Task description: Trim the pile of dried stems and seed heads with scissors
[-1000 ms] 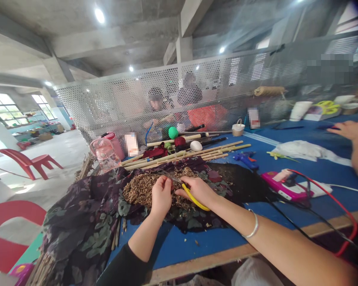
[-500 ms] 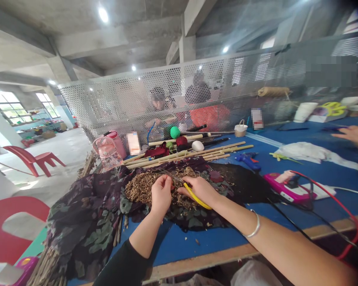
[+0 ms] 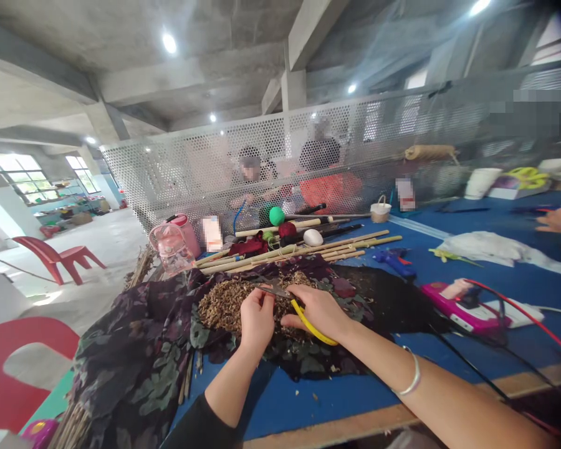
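My right hand (image 3: pixel 321 310) is wrapped around scissors with yellow handles (image 3: pixel 311 324), whose dark blades point left over the pile. The fingertips of my left hand (image 3: pixel 257 315) are pinched together at the blade tips; what they hold, if anything, is too small to make out. Beneath both hands lies a heap of brown dried plant bits (image 3: pixel 222 305). It rests on a dark floral cloth (image 3: pixel 140 330) spread over the blue table (image 3: pixel 280 399) and hanging past its left side.
Beyond the pile lie bamboo sticks (image 3: pixel 299 249), a green ball (image 3: pixel 277 216) and a white egg-shaped piece (image 3: pixel 313 237). To the right are a blue glue gun (image 3: pixel 395 262), a pink power strip (image 3: pixel 467 308) with cords and a co-worker's hand (image 3: pixel 558 219). A perforated screen (image 3: pixel 191 168) stands behind.
The view has shifted slightly, so the scene sits a little lower. The scissor blades now show more clearly beside my left fingertips. Both hands stay over the pile.
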Action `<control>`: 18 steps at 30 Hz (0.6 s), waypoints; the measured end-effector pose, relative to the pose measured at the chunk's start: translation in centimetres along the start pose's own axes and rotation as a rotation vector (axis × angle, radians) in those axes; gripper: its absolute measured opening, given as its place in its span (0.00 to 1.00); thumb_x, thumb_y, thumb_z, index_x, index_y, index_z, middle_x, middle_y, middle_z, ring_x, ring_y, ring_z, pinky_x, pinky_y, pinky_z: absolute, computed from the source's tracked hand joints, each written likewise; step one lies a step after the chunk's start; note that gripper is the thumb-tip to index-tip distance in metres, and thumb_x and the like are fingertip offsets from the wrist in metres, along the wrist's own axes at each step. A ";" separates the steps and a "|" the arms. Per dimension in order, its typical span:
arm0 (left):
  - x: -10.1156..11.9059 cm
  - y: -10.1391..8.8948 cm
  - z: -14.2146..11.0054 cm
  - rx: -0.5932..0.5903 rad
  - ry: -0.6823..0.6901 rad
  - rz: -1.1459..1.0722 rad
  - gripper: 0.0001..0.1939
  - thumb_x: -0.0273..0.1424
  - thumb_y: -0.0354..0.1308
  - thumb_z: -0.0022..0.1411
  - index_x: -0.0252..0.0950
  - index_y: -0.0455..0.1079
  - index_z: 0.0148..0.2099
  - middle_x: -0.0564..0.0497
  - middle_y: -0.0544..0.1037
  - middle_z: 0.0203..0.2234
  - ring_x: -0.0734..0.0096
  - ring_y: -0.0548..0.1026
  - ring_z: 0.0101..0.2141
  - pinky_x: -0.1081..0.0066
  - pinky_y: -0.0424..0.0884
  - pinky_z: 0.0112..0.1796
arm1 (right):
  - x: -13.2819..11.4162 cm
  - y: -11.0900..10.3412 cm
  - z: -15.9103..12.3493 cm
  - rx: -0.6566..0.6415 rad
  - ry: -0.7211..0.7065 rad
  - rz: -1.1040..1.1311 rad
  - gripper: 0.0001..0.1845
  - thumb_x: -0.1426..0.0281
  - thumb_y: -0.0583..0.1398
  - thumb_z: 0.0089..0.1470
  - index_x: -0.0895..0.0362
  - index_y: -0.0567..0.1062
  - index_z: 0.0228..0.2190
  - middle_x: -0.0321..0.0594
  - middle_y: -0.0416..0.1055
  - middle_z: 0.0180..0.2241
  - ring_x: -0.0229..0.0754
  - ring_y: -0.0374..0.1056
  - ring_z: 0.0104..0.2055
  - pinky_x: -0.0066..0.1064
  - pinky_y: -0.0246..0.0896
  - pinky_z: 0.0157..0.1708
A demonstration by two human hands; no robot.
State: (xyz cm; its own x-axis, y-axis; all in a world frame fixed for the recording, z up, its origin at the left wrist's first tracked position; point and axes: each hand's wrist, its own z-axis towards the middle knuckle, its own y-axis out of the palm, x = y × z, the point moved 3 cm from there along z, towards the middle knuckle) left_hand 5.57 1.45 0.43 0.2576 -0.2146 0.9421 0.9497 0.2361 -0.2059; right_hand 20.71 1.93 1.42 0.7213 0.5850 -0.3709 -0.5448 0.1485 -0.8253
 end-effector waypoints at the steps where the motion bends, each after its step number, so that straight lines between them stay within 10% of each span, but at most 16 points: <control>1: 0.1 0.0 -0.1 -0.001 0.016 0.034 0.12 0.35 0.50 0.56 0.33 0.71 0.32 0.52 0.74 0.23 0.73 0.67 0.25 0.74 0.62 0.29 | 0.0 0.0 0.0 0.000 0.001 0.008 0.27 0.53 0.59 0.46 0.54 0.68 0.46 0.45 0.72 0.41 0.48 0.69 0.44 0.35 0.61 0.42; 18: 0.5 -0.2 -0.3 0.021 0.041 0.172 0.12 0.34 0.48 0.57 0.34 0.67 0.27 0.55 0.68 0.18 0.76 0.62 0.22 0.76 0.57 0.25 | 0.2 -0.1 0.1 -0.085 0.055 0.002 0.18 0.52 0.55 0.51 0.53 0.72 0.33 0.40 0.74 0.24 0.42 0.70 0.26 0.26 0.53 0.23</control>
State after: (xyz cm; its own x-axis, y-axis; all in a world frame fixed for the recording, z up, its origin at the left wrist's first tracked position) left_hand 5.57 0.99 0.88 0.4235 -0.2075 0.8818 0.8870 0.2928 -0.3570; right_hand 20.91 2.09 1.46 0.7438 0.5401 -0.3936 -0.5097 0.0775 -0.8569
